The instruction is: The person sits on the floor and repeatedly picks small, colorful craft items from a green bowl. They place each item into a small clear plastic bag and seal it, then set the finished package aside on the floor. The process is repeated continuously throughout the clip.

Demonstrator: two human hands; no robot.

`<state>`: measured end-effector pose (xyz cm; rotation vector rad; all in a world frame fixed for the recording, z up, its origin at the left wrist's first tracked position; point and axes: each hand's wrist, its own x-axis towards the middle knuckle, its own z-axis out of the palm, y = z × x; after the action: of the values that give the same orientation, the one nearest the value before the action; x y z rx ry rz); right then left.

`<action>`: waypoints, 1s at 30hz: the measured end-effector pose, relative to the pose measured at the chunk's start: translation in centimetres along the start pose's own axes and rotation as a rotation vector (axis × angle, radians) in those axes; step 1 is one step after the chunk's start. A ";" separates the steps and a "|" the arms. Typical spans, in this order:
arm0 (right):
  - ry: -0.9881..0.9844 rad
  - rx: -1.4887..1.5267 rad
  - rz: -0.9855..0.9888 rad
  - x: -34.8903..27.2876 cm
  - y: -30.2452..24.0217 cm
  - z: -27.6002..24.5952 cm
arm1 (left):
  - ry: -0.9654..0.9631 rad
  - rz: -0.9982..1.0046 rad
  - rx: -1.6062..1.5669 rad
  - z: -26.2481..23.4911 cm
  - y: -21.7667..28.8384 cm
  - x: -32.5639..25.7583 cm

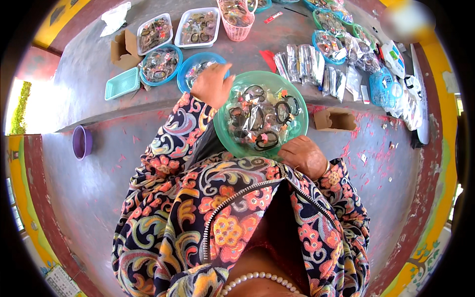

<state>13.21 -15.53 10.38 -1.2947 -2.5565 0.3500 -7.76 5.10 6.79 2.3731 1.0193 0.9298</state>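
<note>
A round green plastic basin (223, 129) is close in front of my body. It is filled with clear plastic packets holding black hair ties with small coloured charms. My right hand (304, 156) is closed on the basin's near right rim, its fingertips partly hidden. My left hand (212, 85) is raised by the basin's far left rim, in front of a blue basin (181, 81) of similar packets. Its thumb and forefinger are apart, and no object shows between them; the other fingers are partly hidden.
Along the raised ledge stand a teal tray (122, 83), white trays (199, 11), a pink basket (237, 32) and bundles of clear packets (299, 64). Cardboard boxes sit left (124, 48) and right (335, 120). Lower left is a purple tub (82, 142). Red scraps litter the grey surface.
</note>
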 end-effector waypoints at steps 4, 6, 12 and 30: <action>-0.057 0.075 0.020 0.6 0.0 -0.4 | -0.077 0.035 -0.640 -1.1 6.7 1.6; -0.085 0.099 -0.002 1.4 0.3 -0.1 | -0.106 -0.092 -0.886 0.4 8.8 0.8; -0.081 -0.038 0.029 1.9 2.9 0.2 | -0.168 -0.534 -0.985 6.1 8.3 -2.8; 0.121 -0.337 0.746 5.4 5.7 2.2 | -1.156 0.172 -0.707 8.6 7.9 -4.5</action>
<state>13.64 -8.11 7.06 -2.2931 -1.9940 -0.0421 -0.19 -4.25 3.45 1.8549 0.0033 -0.1407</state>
